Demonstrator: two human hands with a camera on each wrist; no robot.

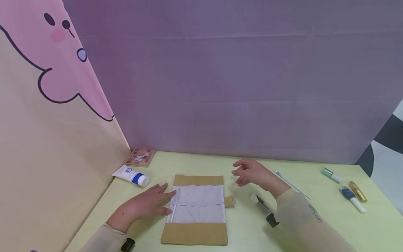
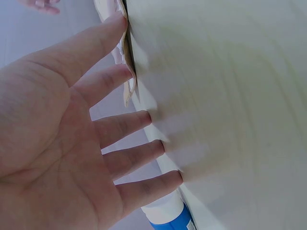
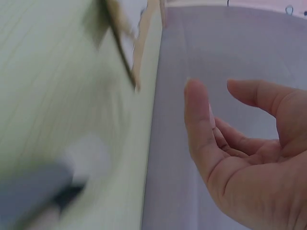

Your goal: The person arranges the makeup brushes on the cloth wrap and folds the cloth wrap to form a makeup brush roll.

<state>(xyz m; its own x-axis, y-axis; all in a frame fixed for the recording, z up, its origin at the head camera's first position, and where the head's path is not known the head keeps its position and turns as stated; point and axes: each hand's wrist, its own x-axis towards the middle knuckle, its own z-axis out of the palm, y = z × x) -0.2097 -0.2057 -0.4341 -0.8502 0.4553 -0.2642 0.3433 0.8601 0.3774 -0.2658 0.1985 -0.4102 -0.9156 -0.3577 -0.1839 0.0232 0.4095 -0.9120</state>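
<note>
A tan fabric roll case (image 1: pixel 194 233) with white inner pockets lies unfolded on the table, its snap strap (image 1: pixel 230 201) sticking out to the right. Tucked into the pocket at its left side is a thin white stick (image 1: pixel 175 209). My left hand (image 1: pixel 148 203) rests with fingers spread at the case's left edge, thumb and fingertips touching it. Beyond the strap, my right hand (image 1: pixel 252 172) hovers over the table, its fingers loosely bent and nothing in them. Below that hand lies a brush (image 1: pixel 263 209) with pale bristles, partly blurred in the right wrist view.
A white and blue tube (image 1: pixel 130 175) and a reddish palette (image 1: pixel 140 157) lie at the far left. Behind the right forearm is a thin pale stick (image 1: pixel 292 184). A green bottle (image 1: pixel 331 175), a dark blue bottle (image 1: pixel 352 198) and a gold tube (image 1: pixel 358 191) lie at right.
</note>
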